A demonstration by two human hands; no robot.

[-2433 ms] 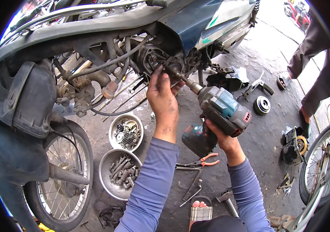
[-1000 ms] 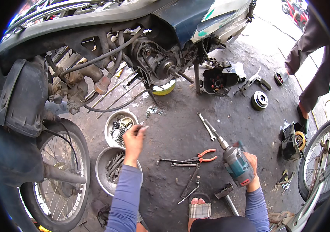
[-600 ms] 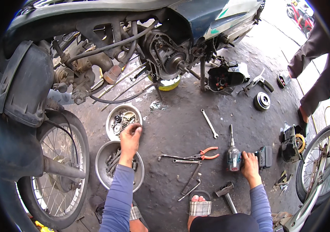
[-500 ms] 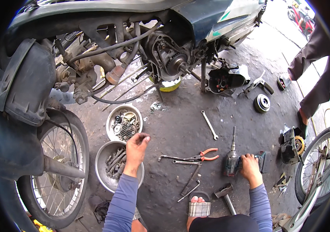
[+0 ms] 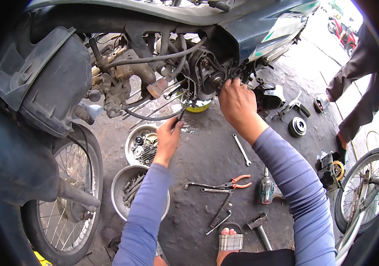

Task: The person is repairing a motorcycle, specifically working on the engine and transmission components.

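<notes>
My right hand [image 5: 238, 99] is closed at the shaft of the motorcycle's opened engine case [image 5: 202, 71], fingertips on or beside it; what they grip is hidden. Below and left of the engine my left hand [image 5: 169, 135] has its fingers closed on a slim dark item, too small to name. Beneath it are two metal bowls, one of small parts [image 5: 130, 146], one of sockets and wrenches [image 5: 117, 193]. The impact driver [image 5: 267, 190] lies on the floor, half behind my right forearm. A yellow basin [image 5: 196, 107] sits under the engine.
Orange-handled pliers [image 5: 240, 182], a wrench [image 5: 241, 148], a hammer [image 5: 260, 230] and a round part [image 5: 298, 127] lie on the floor [image 5: 211, 159]. The front wheel [image 5: 43, 219] is left; a bicycle wheel [image 5: 349, 204] is right. Another person's legs [image 5: 360, 106] stand at the right.
The impact driver went from my right hand to the floor. My right hand has since risen to the engine shaft; my left hand has moved from the bowls up toward the engine.
</notes>
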